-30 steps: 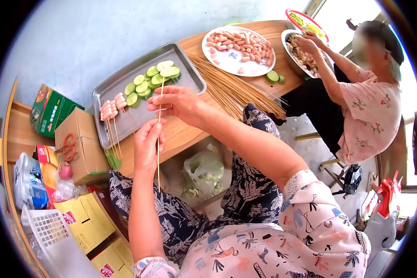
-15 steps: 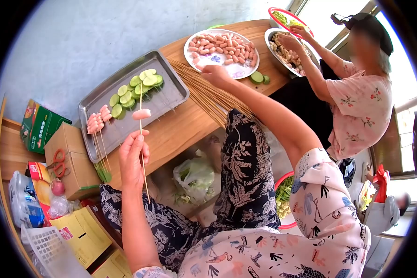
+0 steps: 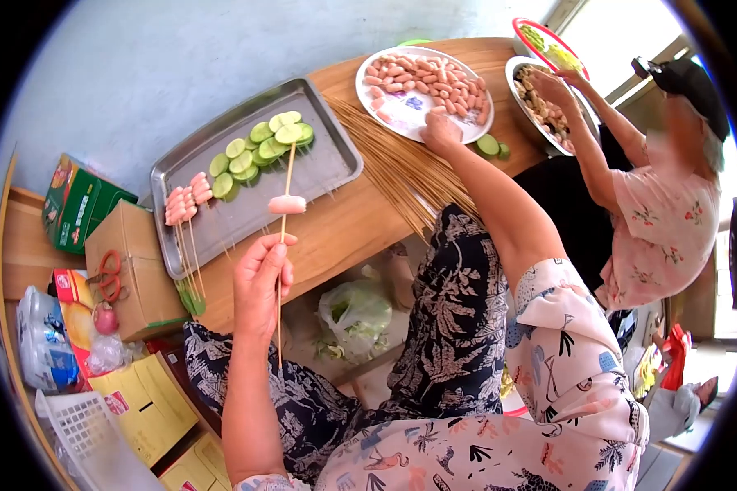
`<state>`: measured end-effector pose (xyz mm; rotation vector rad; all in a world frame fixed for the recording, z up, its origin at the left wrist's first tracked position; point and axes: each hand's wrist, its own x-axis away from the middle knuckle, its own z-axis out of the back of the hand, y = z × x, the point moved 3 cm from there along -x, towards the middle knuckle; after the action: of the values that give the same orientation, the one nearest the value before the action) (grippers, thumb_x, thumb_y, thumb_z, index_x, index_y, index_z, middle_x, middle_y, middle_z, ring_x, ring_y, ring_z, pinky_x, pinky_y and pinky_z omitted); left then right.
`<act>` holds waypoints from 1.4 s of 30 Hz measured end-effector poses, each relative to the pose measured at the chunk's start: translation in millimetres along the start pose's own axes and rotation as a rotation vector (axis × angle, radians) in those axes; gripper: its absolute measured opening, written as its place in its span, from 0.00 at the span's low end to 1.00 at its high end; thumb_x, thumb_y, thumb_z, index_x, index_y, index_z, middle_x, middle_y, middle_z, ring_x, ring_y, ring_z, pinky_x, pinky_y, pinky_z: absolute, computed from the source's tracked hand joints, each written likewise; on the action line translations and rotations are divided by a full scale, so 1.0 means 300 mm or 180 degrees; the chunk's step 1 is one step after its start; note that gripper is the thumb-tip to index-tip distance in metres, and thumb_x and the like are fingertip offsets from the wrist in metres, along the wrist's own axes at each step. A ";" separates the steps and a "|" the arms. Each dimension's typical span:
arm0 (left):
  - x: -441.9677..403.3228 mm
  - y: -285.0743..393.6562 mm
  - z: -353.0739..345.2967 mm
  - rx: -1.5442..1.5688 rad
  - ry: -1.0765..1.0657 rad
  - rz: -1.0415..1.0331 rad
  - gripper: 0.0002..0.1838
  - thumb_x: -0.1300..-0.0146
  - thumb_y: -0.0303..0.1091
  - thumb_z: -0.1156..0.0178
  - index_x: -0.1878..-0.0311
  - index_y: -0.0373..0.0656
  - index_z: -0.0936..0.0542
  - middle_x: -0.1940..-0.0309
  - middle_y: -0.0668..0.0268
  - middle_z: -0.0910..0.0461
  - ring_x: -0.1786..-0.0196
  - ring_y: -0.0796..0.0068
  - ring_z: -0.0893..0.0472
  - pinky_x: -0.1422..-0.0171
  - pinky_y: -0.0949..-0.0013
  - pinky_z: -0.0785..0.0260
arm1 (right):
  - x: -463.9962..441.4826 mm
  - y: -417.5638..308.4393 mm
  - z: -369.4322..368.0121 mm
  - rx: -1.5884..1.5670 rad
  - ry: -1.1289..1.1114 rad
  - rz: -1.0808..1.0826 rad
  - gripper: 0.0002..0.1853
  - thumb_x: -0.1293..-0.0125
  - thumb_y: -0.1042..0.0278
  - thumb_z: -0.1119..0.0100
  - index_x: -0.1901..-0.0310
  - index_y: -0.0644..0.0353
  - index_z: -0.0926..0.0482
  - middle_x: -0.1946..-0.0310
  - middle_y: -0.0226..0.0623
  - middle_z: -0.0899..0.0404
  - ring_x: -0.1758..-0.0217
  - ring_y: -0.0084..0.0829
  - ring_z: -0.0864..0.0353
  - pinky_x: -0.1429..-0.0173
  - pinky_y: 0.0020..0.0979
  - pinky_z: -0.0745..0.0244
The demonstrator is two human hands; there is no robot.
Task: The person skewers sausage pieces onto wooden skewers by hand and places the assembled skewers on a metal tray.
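My left hand [image 3: 262, 282] pinches a wooden skewer [image 3: 281, 274] held upright, with one pink sausage [image 3: 287, 204] threaded across it above the fingers. My right hand [image 3: 441, 132] is at the near rim of a white plate [image 3: 404, 120] heaped with small sausages [image 3: 434, 75]. Its fingers are bent together, and whatever they hold is hidden. Behind the skewer tip, a metal tray [image 3: 246, 209] carries skewered cucumber slices [image 3: 264, 147] and, at its left, skewered sausages [image 3: 190, 199]. Loose bare skewers [image 3: 389, 164] lie on the table between tray and plate.
Cut cucumber pieces [image 3: 488, 146] lie right of the plate. A person [image 3: 659, 196] at the right reaches into a bowl [image 3: 544, 106] of food. Left stand a cardboard box [image 3: 135, 270] with scissors [image 3: 110, 275] and a white basket [image 3: 94, 434]. A plastic bag [image 3: 354, 317] is below the table.
A sausage has appeared on the skewer since the earliest frame. My right hand has left the skewer for the plate. The view has shifted between frames.
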<state>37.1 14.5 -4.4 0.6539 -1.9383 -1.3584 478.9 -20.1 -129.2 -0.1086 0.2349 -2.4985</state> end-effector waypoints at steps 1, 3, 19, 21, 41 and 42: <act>-0.002 -0.003 0.002 -0.0024 -0.0025 0.0014 0.10 0.30 0.35 0.46 0.54 0.39 0.22 0.81 0.75 0.31 0.80 0.90 0.35 0.77 0.85 0.45 | -0.014 0.001 -0.015 0.0100 -0.0005 0.0083 0.14 0.41 0.64 0.48 0.56 0.63 0.26 0.57 0.51 0.19 0.53 0.48 0.18 0.50 0.47 0.24; 0.001 -0.001 0.005 -0.0085 -0.0027 0.0086 0.10 0.30 0.36 0.46 0.54 0.40 0.21 0.81 0.75 0.31 0.80 0.90 0.35 0.77 0.85 0.45 | -0.013 -0.002 -0.009 -0.0014 0.0131 0.0149 0.11 0.43 0.70 0.46 0.58 0.60 0.22 0.59 0.49 0.19 0.56 0.48 0.17 0.52 0.46 0.24; 0.024 -0.003 0.011 -0.0002 -0.0362 -0.0184 0.11 0.30 0.37 0.47 0.54 0.40 0.22 0.81 0.76 0.31 0.80 0.90 0.36 0.77 0.84 0.47 | 0.433 -0.501 0.348 -0.5980 -0.2770 0.0268 0.04 0.37 0.70 0.44 0.62 0.58 0.23 0.64 0.32 0.21 0.66 0.23 0.24 0.60 0.25 0.27; 0.037 0.002 0.008 -0.0035 -0.0395 -0.0186 0.11 0.30 0.37 0.47 0.54 0.40 0.22 0.81 0.76 0.31 0.80 0.90 0.36 0.77 0.84 0.47 | 0.495 -0.536 0.340 -0.6160 -0.2651 0.0061 0.06 0.37 0.71 0.43 0.60 0.60 0.23 0.62 0.33 0.20 0.60 0.27 0.19 0.57 0.27 0.25; 0.041 0.003 -0.005 -0.0387 -0.0480 -0.0009 0.11 0.30 0.36 0.47 0.55 0.38 0.22 0.84 0.77 0.34 0.83 0.91 0.38 0.81 0.84 0.49 | 0.564 -0.573 0.293 -0.5970 -0.2409 0.0089 0.10 0.34 0.73 0.46 0.52 0.63 0.27 0.59 0.36 0.20 0.53 0.30 0.18 0.50 0.31 0.24; 0.040 0.002 -0.008 -0.0399 -0.0466 -0.0009 0.11 0.30 0.36 0.48 0.55 0.38 0.23 0.84 0.77 0.34 0.83 0.91 0.38 0.81 0.84 0.49 | 0.563 -0.574 0.294 -0.5979 -0.2414 0.0137 0.09 0.34 0.72 0.46 0.53 0.63 0.26 0.59 0.37 0.20 0.51 0.31 0.18 0.48 0.31 0.24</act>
<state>31.1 4.7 -0.4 0.5098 -1.9464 -1.5535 254.9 3.4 -5.6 -1.5967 1.9626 -1.1661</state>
